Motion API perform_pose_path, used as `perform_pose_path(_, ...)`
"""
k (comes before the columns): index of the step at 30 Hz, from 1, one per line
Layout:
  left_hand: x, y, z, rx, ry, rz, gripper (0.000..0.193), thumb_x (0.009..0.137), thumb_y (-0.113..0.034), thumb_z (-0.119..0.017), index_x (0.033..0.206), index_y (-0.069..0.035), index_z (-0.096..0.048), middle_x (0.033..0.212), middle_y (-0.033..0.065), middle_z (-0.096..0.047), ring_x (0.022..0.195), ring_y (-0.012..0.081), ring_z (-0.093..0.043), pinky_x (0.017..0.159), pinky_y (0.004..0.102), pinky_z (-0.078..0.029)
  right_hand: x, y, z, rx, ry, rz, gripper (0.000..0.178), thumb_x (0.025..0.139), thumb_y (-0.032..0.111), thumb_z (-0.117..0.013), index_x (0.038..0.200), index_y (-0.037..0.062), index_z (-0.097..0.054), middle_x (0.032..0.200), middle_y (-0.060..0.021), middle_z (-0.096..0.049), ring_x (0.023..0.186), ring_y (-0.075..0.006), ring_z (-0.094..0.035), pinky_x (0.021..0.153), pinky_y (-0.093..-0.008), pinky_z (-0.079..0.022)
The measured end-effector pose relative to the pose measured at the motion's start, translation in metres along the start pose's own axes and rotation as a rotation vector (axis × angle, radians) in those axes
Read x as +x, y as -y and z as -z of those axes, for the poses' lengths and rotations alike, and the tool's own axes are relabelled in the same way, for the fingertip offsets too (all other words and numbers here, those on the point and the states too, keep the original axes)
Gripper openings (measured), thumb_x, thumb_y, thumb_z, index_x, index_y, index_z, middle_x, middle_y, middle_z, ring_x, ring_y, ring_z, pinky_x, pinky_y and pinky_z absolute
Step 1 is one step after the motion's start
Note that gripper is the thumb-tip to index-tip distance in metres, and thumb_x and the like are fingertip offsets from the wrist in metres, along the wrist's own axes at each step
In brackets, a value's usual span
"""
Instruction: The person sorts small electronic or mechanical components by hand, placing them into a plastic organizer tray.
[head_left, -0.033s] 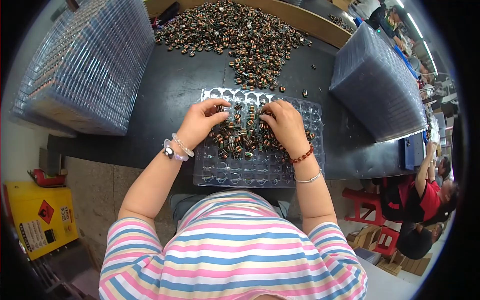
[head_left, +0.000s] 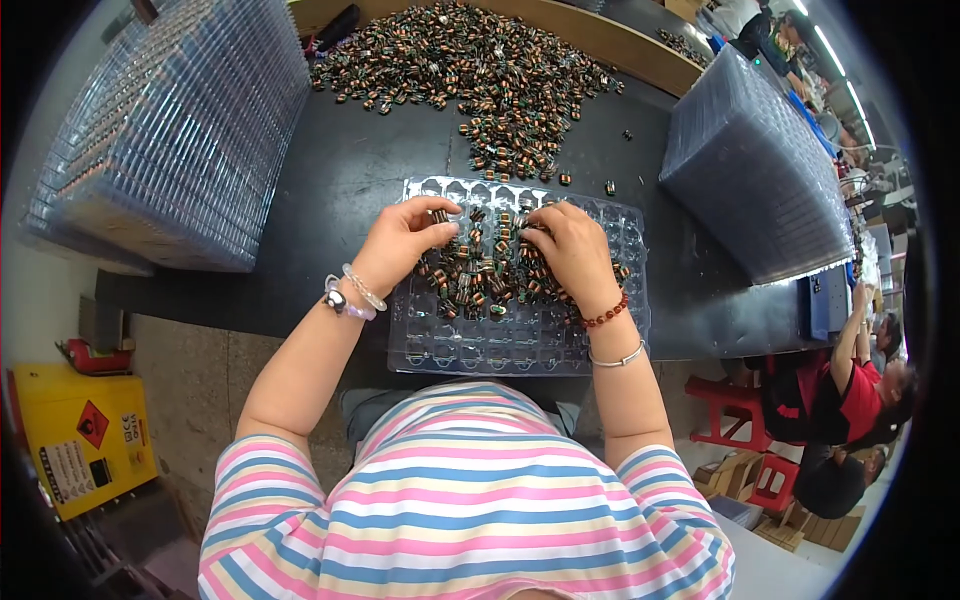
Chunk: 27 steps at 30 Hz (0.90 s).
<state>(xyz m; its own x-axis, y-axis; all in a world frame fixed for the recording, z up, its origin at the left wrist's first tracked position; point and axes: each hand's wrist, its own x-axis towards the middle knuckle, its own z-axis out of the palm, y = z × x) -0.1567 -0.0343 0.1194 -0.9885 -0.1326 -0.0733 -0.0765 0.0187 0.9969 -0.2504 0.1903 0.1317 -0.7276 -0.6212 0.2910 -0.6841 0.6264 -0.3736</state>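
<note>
This is a factory workshop: a heap of copper-wound components (head_left: 450, 62) lies at twelve o'clock, stacked plastic trays (head_left: 190, 150) at ten, strip lights (head_left: 829, 48) at two, a co-worker (head_left: 852, 398) past three.

One clear plastic compartment tray (head_left: 430, 345) lies at the centre of the frame. Two tall stacks of clear plastic trays (head_left: 185, 140) stand at upper left and upper right. Small copper-and-black wound coils (head_left: 440, 60), too many to count, form one heap at top centre; three lie singly to its right. Two red plastic stools (head_left: 730, 408) show at lower right.
</note>
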Motion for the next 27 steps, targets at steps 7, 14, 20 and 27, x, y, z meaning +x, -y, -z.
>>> perform_pose_path(7, 0.011, -0.007, 0.007, -0.414, -0.121, 0.208, 0.025, 0.094, -0.015, -0.054, 0.117, -0.003, -0.055, 0.079, -0.0046, -0.052, 0.062, 0.0015, -0.042, 0.053, 0.0171, -0.033, 0.004, 0.0, 0.002, 0.156, -0.076, -0.094, 0.015, 0.084, 0.013, -0.065, 0.095, 0.0022, -0.064, 0.076, -0.01, -0.065, 0.068, -0.0251, -0.063, 0.063, -0.033, -0.049)
perform_pose_path(14, 0.031, 0.006, 0.006, -0.098, -0.081, 0.016, 0.021, 0.093, -0.012, -0.055, 0.109, -0.001, -0.064, 0.09, 0.0006, -0.064, 0.077, 0.0032, -0.054, 0.069, 0.0194, -0.044, 0.015, 0.005, 0.008, 0.503, -0.082, -0.112, 0.018, 0.089, 0.006, -0.059, 0.105, -0.001, -0.062, 0.078, -0.0072, -0.065, 0.067, -0.0111, -0.063, 0.06, -0.0244, -0.05)
perform_pose_path(20, 0.061, 0.014, -0.014, 0.095, -0.041, -0.077, 0.014, 0.086, -0.008, -0.064, 0.098, -0.002, -0.068, 0.086, 0.0003, -0.067, 0.076, 0.0092, -0.059, 0.068, 0.0235, -0.048, 0.011, 0.005, -0.011, 0.824, -0.111, -0.276, 0.016, 0.091, 0.004, -0.057, 0.102, -0.0048, -0.063, 0.089, -0.0066, -0.066, 0.081, -0.0143, -0.067, 0.071, -0.025, -0.056)
perform_pose_path(27, 0.062, 0.018, -0.015, 1.038, -0.063, -0.756, 0.008, 0.075, -0.01, -0.068, 0.082, -0.005, -0.067, 0.093, 0.003, -0.062, 0.099, 0.0241, -0.055, 0.084, 0.0359, -0.046, 0.006, -0.001, -0.013, 0.769, -0.097, -0.273, 0.013, 0.084, 0.003, -0.063, 0.095, -0.0032, -0.066, 0.093, -0.0095, -0.064, 0.08, -0.0172, -0.066, 0.069, -0.0276, -0.055)
